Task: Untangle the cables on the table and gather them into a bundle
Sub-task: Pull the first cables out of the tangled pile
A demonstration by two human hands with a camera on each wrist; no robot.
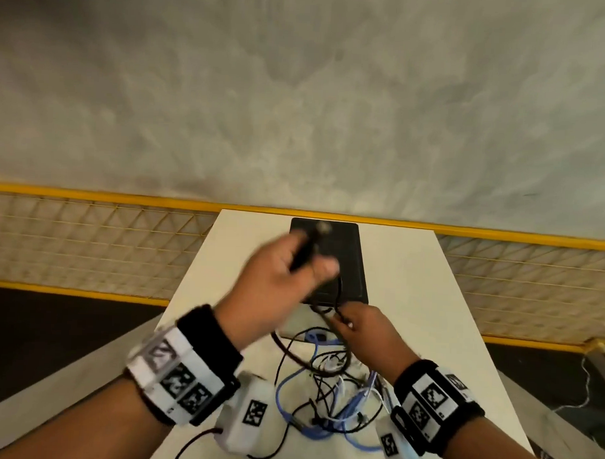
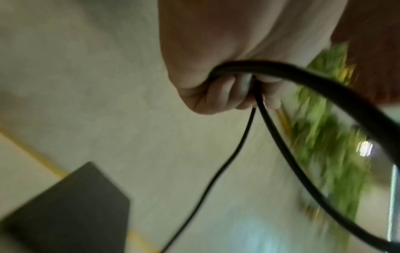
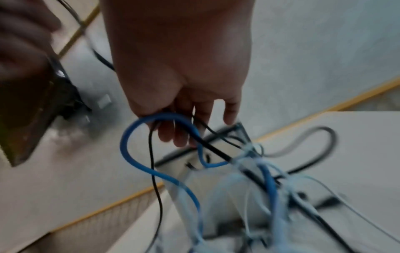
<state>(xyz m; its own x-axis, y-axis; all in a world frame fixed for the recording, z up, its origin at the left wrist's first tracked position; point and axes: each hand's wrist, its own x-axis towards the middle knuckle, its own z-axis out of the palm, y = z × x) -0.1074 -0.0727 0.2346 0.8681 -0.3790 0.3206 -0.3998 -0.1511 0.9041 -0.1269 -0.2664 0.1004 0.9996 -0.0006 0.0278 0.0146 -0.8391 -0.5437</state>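
Note:
A tangle of black, blue and white cables [image 1: 336, 395] lies on the near part of the white table [image 1: 412, 284]. My left hand [image 1: 292, 273] is raised above the table and grips a thick black cable [image 2: 303, 77] in its fist; the cable's plug end sticks up past the fingers, and loops hang down from the fist. My right hand [image 1: 359, 329] is lower, over the tangle, with its fingers hooked round a blue cable [image 3: 138, 137] and thin black cables [image 3: 152, 162] that trail down into the pile.
A black flat tray [image 1: 342, 237] sits at the far end of the table, partly behind my left hand. Yellow-framed mesh fencing [image 1: 88, 242] runs behind the table on both sides. Grey floor lies beyond it.

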